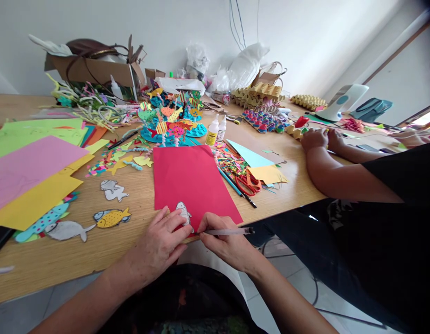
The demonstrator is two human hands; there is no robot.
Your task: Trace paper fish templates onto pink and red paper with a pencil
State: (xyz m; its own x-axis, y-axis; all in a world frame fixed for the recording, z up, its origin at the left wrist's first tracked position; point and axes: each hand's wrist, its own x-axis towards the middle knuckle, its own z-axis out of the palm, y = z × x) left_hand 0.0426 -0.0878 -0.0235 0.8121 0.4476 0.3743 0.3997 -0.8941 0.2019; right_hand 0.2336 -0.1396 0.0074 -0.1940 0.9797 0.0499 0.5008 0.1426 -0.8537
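A red sheet of paper (pixel 190 178) lies at the front edge of the table. On its lower part is a small white paper fish (pixel 182 212) with dark outlines. My left hand (pixel 164 236) lies spread beside the fish, its fingertips pressing on the cutout and the sheet. My right hand (pixel 228 241) is closed around a pen (pixel 228 231), whose tip is hidden by the fingers near the fish's tail. Left of the sheet rest a yellow dotted fish (pixel 112 218), a grey fish (pixel 67 230) and another white cutout (pixel 113 190).
Orange scissors (pixel 248 183) and pencils (pixel 230 181) lie right of the sheet, glue bottles (pixel 212 131) behind it. Coloured papers (pixel 37 171) cover the left. Another person's hands (pixel 317 140) work at the right, near egg cartons (pixel 263 121).
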